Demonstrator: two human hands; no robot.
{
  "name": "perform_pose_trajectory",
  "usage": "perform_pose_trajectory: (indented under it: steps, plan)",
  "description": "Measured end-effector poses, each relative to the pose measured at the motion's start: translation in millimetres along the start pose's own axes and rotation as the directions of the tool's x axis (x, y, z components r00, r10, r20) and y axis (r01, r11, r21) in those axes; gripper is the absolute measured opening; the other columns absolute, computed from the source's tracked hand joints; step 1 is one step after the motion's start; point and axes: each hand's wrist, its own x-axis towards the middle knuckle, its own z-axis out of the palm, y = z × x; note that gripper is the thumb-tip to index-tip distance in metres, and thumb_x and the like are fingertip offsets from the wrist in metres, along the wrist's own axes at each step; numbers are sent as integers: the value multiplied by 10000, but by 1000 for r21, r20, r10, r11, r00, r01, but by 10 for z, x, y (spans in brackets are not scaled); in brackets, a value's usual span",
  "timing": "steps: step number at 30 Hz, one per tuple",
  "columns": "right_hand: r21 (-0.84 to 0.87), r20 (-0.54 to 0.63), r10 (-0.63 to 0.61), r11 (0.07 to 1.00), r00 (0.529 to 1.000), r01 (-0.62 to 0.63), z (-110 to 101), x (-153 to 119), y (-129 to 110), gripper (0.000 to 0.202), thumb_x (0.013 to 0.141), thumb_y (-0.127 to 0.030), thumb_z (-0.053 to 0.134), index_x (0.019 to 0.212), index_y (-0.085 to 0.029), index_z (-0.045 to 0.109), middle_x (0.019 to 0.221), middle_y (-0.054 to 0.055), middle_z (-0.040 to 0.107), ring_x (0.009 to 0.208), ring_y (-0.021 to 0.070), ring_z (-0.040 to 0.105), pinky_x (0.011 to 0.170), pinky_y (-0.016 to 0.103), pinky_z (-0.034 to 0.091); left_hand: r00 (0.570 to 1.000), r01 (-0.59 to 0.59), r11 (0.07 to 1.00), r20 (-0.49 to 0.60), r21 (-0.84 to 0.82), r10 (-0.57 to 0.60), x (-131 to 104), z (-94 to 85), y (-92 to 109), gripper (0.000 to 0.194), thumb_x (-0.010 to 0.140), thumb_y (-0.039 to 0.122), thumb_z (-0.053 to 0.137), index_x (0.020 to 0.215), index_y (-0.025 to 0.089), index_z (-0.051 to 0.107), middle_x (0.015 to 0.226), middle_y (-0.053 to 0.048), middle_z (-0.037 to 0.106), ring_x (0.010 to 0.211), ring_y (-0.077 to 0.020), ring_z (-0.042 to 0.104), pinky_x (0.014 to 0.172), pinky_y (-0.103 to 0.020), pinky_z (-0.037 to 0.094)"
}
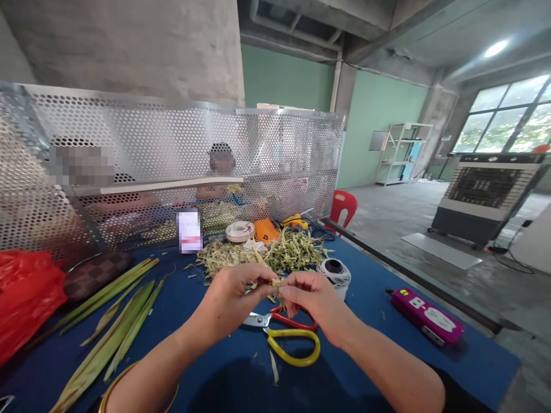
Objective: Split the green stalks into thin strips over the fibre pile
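Both hands meet above the middle of the blue table. Between their fingertips is a small pale dried-leaf piece (276, 283). My left hand (236, 295) pinches it from the left, and my right hand (306, 291) pinches it from the right. Below the hands lie scissors (297, 347) with one yellow and one red handle, partly hidden by my right hand. Just beyond is a pile of shredded plant pieces (297, 250). A spool of white cord (334, 272) stands right beside my right hand.
Long green leaves (109, 350) and a red plastic bag (28, 298) lie at the left. A purple device (428, 317) sits at the right. Behind stand a tape roll (240, 231), an orange packet (266, 231) and a perforated metal screen (172, 135), with people beyond.
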Motion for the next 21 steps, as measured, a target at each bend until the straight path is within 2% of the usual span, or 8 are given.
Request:
perform_pose_trajectory:
  steps: [3, 5, 7, 9, 13, 15, 18, 21]
  plan:
    - [-291, -6, -141, 947, 990, 133, -4, -35, -37, 159, 818, -253, 572, 682, -178, 605, 558, -22, 554, 540, 109, 506, 558, 254, 391, 995, 79, 996, 68, -34, -77, -9, -9, 14, 124, 789, 205, 566, 795, 201, 690, 742, 9, 665, 720, -141, 579, 668, -240, 432]
    - [-477, 23, -296, 837, 955, 270, -4, -64, -42, 152, 828, -226, 553, 688, -184, 594, 608, -12, 548, 576, 117, 497, 560, 256, 374, 985, 147, 986, 108, -85, -137, -6, -6, 24, 118, 776, 214, 573, 758, 196, 688, 701, 15, 638, 686, -132, 547, 633, -232, 409]
    - [-592, 61, -435, 708, 898, 384, -7, -80, -28, 155, 841, -212, 533, 699, -184, 588, 652, -2, 530, 606, 123, 483, 571, 262, 364, 971, 217, 962, 134, -164, -197, 6, 1, 30, 103, 753, 218, 591, 720, 186, 683, 659, 20, 615, 643, -121, 521, 600, -225, 388]
    - [-624, 68, -478, 665, 876, 411, -16, -74, 0, 158, 861, -227, 511, 733, -185, 594, 682, 7, 532, 626, 130, 486, 588, 268, 372, 954, 293, 916, 149, -275, -260, 24, 6, 26, 89, 728, 226, 614, 691, 178, 679, 623, 22, 601, 613, -114, 514, 589, -223, 383]
    - [-407, -65, -279, 884, 958, 230, -35, -13, 55, 202, 888, -358, 490, 902, -198, 611, 796, 35, 626, 734, 164, 576, 667, 282, 444, 926, 370, 795, 125, -480, -356, 49, -1, -10, 100, 687, 268, 670, 699, 173, 694, 625, 9, 633, 625, -119, 555, 657, -239, 424]
    - [-245, -43, -141, 961, 989, 127, -23, 8, 72, 270, 883, -421, 486, 850, -188, 618, 769, 37, 641, 736, 170, 600, 681, 287, 466, 917, 380, 758, 108, -529, -384, 48, -8, -34, 116, 676, 286, 687, 706, 175, 698, 638, 5, 649, 631, -119, 565, 676, -243, 429]
    - [-163, 69, -20, 986, 997, 31, 28, 5, 93, 284, 839, -423, 562, 725, -172, 626, 659, 26, 640, 657, 159, 606, 668, 290, 473, 906, 390, 737, 86, -552, -415, 42, -8, -59, 125, 659, 290, 708, 700, 173, 689, 631, 11, 640, 628, -112, 557, 666, -233, 422]
    - [-190, 49, -14, 982, 999, 23, 76, -16, 103, 279, 825, -377, 586, 643, -169, 623, 575, 15, 628, 617, 151, 600, 682, 295, 468, 908, 382, 730, 86, -566, -409, 42, 1, -60, 203, 705, 368, 672, 655, 171, 661, 592, 30, 583, 588, -99, 520, 646, -233, 417]
